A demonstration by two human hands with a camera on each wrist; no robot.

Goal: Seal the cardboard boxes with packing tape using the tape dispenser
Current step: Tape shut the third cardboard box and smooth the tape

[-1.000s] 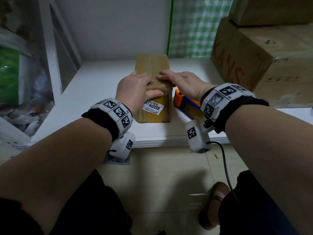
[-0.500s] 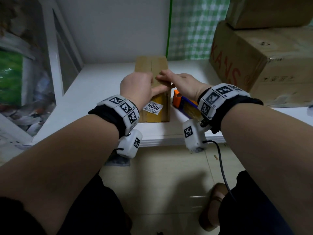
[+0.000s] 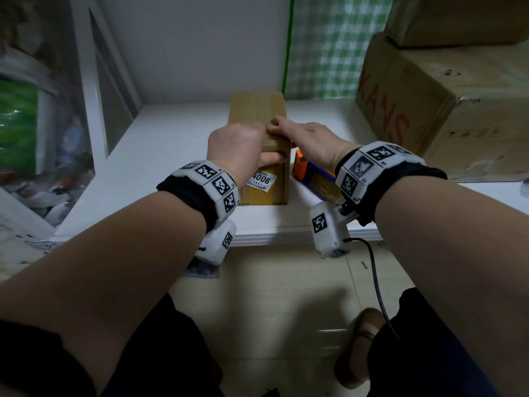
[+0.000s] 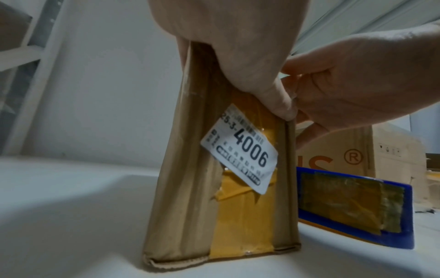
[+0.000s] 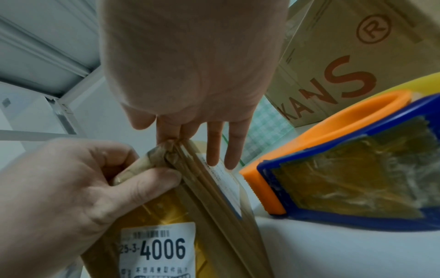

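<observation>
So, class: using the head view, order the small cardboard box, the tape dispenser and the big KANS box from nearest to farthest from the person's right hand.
1. Small cardboard box: the right hand rests on its top, at centre.
2. Tape dispenser: lying on the shelf just below the right hand, beside the small box.
3. KANS box: far right, apart from the hand.
</observation>
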